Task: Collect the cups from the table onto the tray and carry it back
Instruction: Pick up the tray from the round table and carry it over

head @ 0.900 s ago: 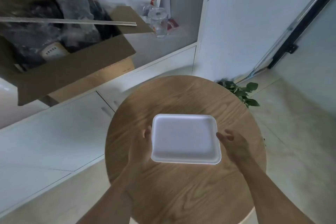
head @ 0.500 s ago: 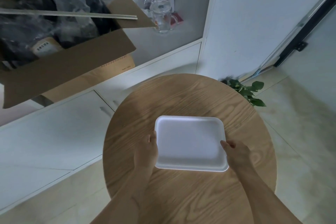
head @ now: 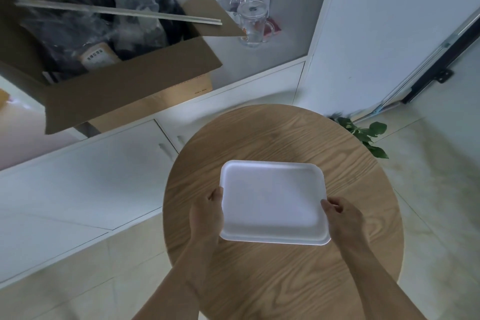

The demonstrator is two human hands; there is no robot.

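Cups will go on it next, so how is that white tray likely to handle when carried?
The white tray looks like thin foam, so probably very light and somewhat bendy under load. Its rim is shallow, so cups might slide or tip. The left hand and right hand grip opposite short edges, which should steady it.

Dim, cool-toned indoor light, low contrast. White tray (head: 272, 202) brightest thing in view, surface near blown out, little texture readable. Soft diffuse shadows on wooden worktop (head: 285, 138), darker band across far part. Forearms and both hands underexposed. Floor at right paler, suggesting light from right. Wide-angle distortion: cabinet (head: 78, 189) edges and wall lines bow toward frame borders. Cardboard box (head: 124, 91) contents far left murky, slightly smeared. Centre reasonably sharp.
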